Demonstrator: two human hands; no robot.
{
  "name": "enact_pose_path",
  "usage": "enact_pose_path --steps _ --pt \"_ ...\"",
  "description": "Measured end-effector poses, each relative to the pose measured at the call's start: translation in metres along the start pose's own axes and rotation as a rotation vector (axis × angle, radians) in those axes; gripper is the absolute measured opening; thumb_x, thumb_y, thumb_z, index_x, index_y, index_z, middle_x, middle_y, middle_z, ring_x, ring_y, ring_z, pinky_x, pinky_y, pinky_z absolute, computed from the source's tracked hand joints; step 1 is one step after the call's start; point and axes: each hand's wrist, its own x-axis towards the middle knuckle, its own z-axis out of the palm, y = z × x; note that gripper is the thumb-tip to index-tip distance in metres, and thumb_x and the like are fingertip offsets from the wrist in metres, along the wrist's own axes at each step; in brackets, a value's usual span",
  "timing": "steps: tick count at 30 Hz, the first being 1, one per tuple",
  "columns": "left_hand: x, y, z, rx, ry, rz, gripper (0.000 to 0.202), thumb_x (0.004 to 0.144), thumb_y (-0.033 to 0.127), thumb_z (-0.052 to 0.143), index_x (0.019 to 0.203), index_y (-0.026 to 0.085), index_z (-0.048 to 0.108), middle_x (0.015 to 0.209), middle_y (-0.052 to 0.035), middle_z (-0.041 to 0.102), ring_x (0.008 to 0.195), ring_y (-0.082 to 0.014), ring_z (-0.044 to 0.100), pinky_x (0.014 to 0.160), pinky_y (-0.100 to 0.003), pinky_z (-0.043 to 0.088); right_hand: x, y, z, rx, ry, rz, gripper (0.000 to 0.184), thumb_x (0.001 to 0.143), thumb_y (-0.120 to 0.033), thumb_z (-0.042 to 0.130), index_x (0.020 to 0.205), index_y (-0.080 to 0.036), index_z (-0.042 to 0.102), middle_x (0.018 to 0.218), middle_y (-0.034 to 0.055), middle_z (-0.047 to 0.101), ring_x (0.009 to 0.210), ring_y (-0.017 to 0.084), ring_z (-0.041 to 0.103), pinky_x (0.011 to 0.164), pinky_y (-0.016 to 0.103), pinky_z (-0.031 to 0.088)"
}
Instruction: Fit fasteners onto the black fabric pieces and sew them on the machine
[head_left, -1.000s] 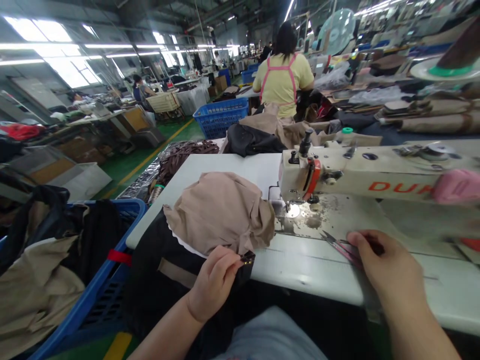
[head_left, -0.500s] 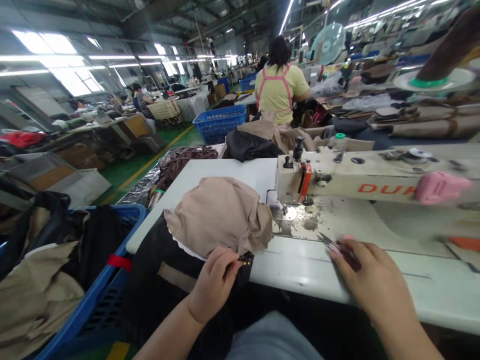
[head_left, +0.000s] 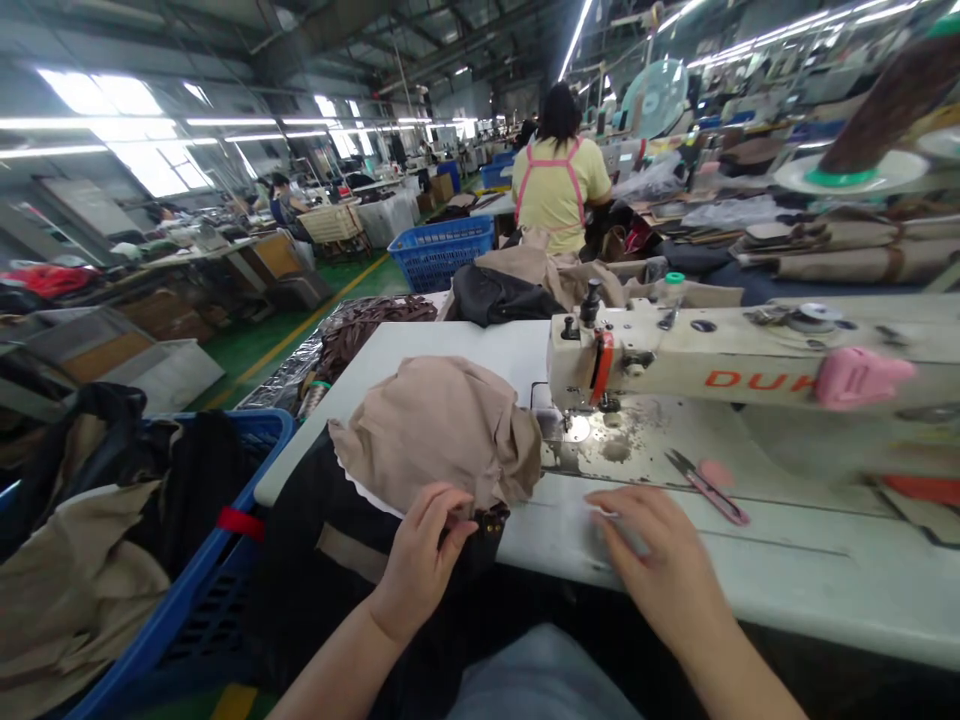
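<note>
My left hand (head_left: 426,555) rests at the near edge of a beige and black fabric piece (head_left: 439,425), fingers curled, with a small gap between thumb and forefinger. Just past its fingertips sits small brass-coloured hardware (head_left: 493,524) on a dark part of the piece. Blurred by motion, my right hand (head_left: 660,560) hovers over the white table front, thumb and fingers apart; a small whitish streak near its fingertips cannot be made out. Pink-handled thread snips (head_left: 709,488) lie on the sewing machine bed to the right of that hand.
The sewing machine head (head_left: 581,360) stands beyond my hands, a pink object (head_left: 862,378) on its arm. A blue basket (head_left: 281,440) of dark and beige pieces is at left. Ahead, a person in a yellow shirt (head_left: 551,190) sits facing away beside another blue basket (head_left: 442,250).
My right hand has let go of the snips, leaving them on the machine bed, and moved left toward the fabric. The left thumb and forefinger have parted beside the hardware.
</note>
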Motion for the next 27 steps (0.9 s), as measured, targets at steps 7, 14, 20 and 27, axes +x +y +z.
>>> enact_pose_path --steps 7,14,20,27 --pt "-0.010 -0.017 -0.010 0.192 -0.061 0.044 0.023 0.104 0.022 0.052 0.124 0.021 0.063 0.116 -0.0099 0.067 0.109 -0.0229 0.065 0.098 -0.040 0.057 0.011 -0.056 0.031 0.260 -0.180 -0.078 0.028 0.095 -0.012 0.057 0.114 -0.028 0.071 0.094 0.0066 0.068 0.087 0.023 0.065 0.074 0.037 0.058" --pt "-0.020 -0.032 -0.020 0.422 -0.147 0.193 0.028 0.103 0.021 0.052 0.129 0.016 0.062 0.119 -0.0129 0.068 0.113 -0.0268 0.064 0.101 -0.047 0.055 0.018 -0.057 0.041 0.226 -0.203 -0.103 0.025 0.095 -0.012 0.057 0.112 -0.026 0.070 0.096 0.0075 0.069 0.089 0.023 0.065 0.076 0.039 0.058" --pt "-0.017 -0.036 -0.013 0.526 -0.102 0.372 0.031 0.103 0.013 0.041 0.121 0.010 0.066 0.109 -0.0153 0.071 0.105 -0.0282 0.066 0.093 -0.046 0.060 0.022 -0.057 0.045 0.207 -0.203 -0.115 0.027 0.091 -0.008 0.060 0.110 -0.025 0.068 0.098 0.0078 0.069 0.089 0.025 0.065 0.077 0.042 0.059" --pt "-0.016 -0.040 -0.003 0.370 0.102 0.234 0.027 0.101 0.007 0.042 0.112 0.016 0.065 0.102 -0.0109 0.072 0.097 -0.0221 0.070 0.089 -0.037 0.062 0.027 -0.059 0.045 0.216 -0.194 -0.124 0.022 0.092 -0.012 0.060 0.106 -0.025 0.070 0.095 0.0076 0.069 0.087 0.024 0.065 0.074 0.040 0.058"
